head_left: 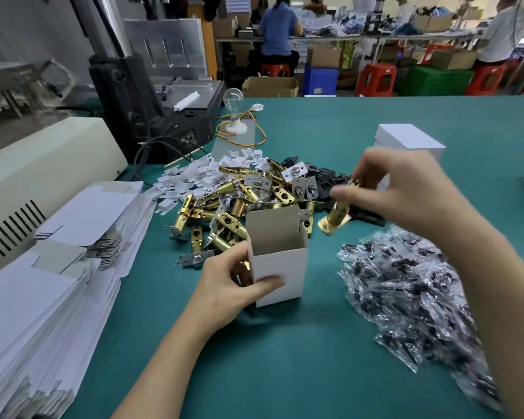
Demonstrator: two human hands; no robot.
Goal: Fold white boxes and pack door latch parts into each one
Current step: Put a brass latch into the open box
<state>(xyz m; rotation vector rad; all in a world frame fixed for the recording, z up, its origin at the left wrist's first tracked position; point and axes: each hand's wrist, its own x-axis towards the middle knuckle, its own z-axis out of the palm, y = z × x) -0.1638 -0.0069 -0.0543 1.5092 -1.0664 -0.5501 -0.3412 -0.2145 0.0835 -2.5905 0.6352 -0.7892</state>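
Open white box (pixel 280 261) upright on bench (pixel 285 358). Best: keep mouth square, lower brass latch (pixel 336 217) straight in, clear of raised rear flap. Latch tilted, just above-right of mouth, pinched by R hand (pixel 406 189) fingers. L hand (pixel 227 285) fingers grip box's left wall. Box white outside, grey inside. Behind: latch pile (pixel 224 207).

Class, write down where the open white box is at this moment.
In the head view the open white box stands upright mid-table, gripped by the left hand, in front of the brass latch pile, left of the bagged parts.
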